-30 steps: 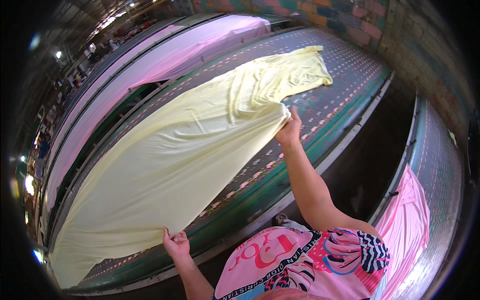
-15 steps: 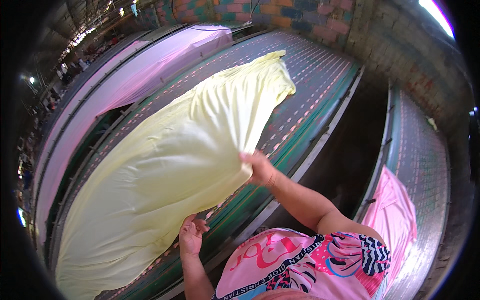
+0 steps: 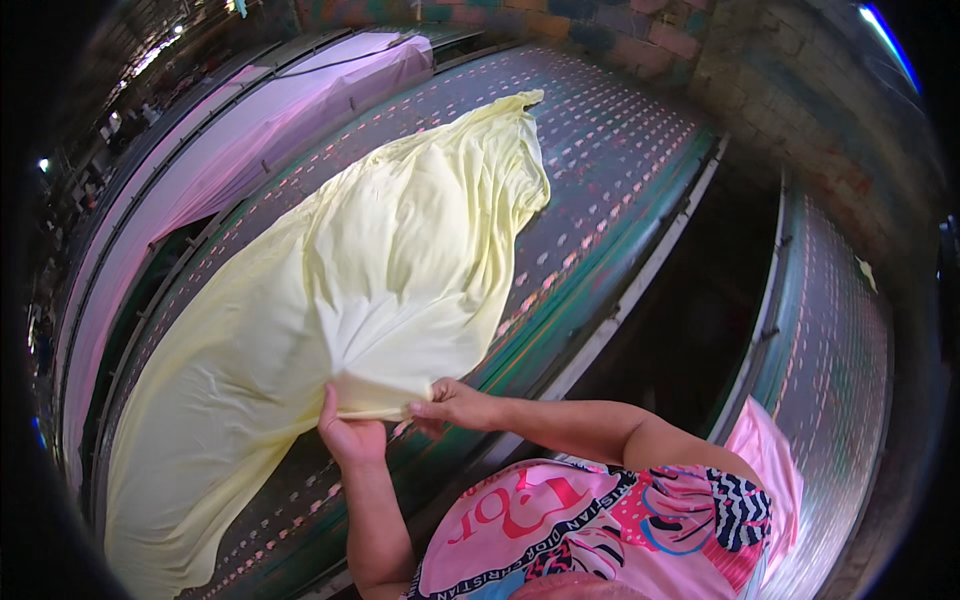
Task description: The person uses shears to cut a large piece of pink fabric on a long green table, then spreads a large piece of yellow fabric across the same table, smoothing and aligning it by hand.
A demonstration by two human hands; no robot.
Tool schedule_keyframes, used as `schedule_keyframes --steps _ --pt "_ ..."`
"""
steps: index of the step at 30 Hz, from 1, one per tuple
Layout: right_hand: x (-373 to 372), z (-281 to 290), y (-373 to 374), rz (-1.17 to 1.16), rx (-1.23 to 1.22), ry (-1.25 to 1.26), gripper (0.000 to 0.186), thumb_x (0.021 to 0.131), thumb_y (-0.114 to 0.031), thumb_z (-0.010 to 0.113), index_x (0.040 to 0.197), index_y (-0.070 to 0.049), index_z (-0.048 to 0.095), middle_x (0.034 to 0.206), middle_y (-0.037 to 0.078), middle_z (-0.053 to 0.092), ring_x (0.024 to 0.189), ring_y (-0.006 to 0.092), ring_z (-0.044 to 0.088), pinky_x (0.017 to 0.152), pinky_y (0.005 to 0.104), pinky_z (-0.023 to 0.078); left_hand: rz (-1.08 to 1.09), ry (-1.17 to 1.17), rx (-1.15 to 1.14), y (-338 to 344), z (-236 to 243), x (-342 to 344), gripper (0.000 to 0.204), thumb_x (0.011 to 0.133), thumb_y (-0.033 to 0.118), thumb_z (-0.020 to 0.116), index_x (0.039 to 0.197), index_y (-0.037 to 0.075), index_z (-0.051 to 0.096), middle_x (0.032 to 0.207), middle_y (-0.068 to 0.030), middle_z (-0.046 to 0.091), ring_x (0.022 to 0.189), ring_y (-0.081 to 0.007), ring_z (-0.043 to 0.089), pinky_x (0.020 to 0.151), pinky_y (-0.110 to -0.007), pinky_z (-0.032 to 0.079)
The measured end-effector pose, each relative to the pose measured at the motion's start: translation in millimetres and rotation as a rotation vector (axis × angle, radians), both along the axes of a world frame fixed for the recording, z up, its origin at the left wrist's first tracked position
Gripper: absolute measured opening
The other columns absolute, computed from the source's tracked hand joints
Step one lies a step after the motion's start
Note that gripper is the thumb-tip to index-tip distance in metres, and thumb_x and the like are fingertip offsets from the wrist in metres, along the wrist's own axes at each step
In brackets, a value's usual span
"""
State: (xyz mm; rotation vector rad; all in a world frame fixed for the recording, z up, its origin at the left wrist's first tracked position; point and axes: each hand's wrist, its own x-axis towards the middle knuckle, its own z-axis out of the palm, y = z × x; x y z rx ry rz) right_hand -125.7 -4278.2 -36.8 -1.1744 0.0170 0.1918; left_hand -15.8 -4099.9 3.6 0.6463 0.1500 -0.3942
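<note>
A long pale yellow cloth (image 3: 400, 240) lies wrinkled along a dark table (image 3: 610, 130) speckled with rows of pale marks. At the cloth's near edge my left hand (image 3: 350, 430) pinches the fabric, its thumb raised against it. A short way to the right, my right hand (image 3: 455, 405) is closed on the same edge. Between the two hands the edge runs fairly straight, and folds fan out from it toward the far end. The fingertips of both hands are partly hidden by the fabric.
Pink cloth (image 3: 290, 110) covers a parallel table at the left. Another pink cloth (image 3: 775, 460) hangs over the table (image 3: 830, 330) at the right. A dark gap (image 3: 690, 310) with a metal rail separates the tables. A block wall (image 3: 800, 110) stands at the far end.
My right hand has moved left and nearer with the cloth's edge. My left hand, fingers loose before, now grips that edge. The cloth is pulled nearer and more bunched, baring some table below.
</note>
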Motion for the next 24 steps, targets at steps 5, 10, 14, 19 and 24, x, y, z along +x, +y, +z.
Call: schedule_keyframes --steps 5,10,14,19,24 --pt "5 -53 -78 0.426 0.322 0.096 0.083 0.103 -0.075 0.048 0.155 -0.010 0.053 0.153 0.014 0.058 0.133 0.0258 0.058 0.106 0.0473 0.051 -0.127 -0.053 -0.191 -84 19 -56 0.047 0.110 0.029 0.058 0.148 0.001 0.056 0.149 -0.0149 0.064 0.141 -0.0321 0.058 0.122 -0.054 0.043" --pt "36 -8 -166 -0.003 0.806 0.159 0.089 0.101 -0.075 0.052 0.162 -0.011 0.044 0.161 0.015 0.052 0.144 0.0345 0.052 0.117 0.0529 0.044 -0.233 -0.108 -0.432 -108 29 -97 0.050 0.110 0.028 0.060 0.153 0.004 0.052 0.153 -0.0149 0.061 0.143 -0.0317 0.057 0.123 -0.059 0.043" --pt "95 53 -317 -0.679 0.929 -0.042 0.070 0.104 -0.058 0.060 0.148 -0.004 0.056 0.142 0.019 0.065 0.129 0.0394 0.062 0.118 0.0574 0.045 -0.145 -0.168 -0.325 -94 24 -118 0.049 0.110 0.030 0.058 0.152 0.004 0.055 0.154 -0.0142 0.061 0.144 -0.0326 0.057 0.122 -0.060 0.043" --pt "39 104 -520 -0.972 0.502 -0.360 0.045 0.106 -0.023 0.063 0.145 -0.004 0.054 0.126 0.015 0.070 0.112 0.0290 0.071 0.099 0.0440 0.061 -0.137 -0.187 -0.295 -120 7 -114 0.046 0.111 0.032 0.056 0.148 0.004 0.059 0.151 -0.0131 0.064 0.141 -0.0314 0.059 0.119 -0.058 0.045" --pt "-46 173 -570 -1.224 0.166 -0.432 0.085 0.101 -0.001 0.065 0.171 -0.019 0.021 0.127 0.019 0.065 0.107 0.0299 0.072 0.095 0.0453 0.063 -0.006 -0.034 -0.313 -176 -47 -96 0.047 0.109 0.036 0.060 0.146 0.007 0.059 0.153 -0.0127 0.060 0.144 -0.0328 0.055 0.120 -0.058 0.043"
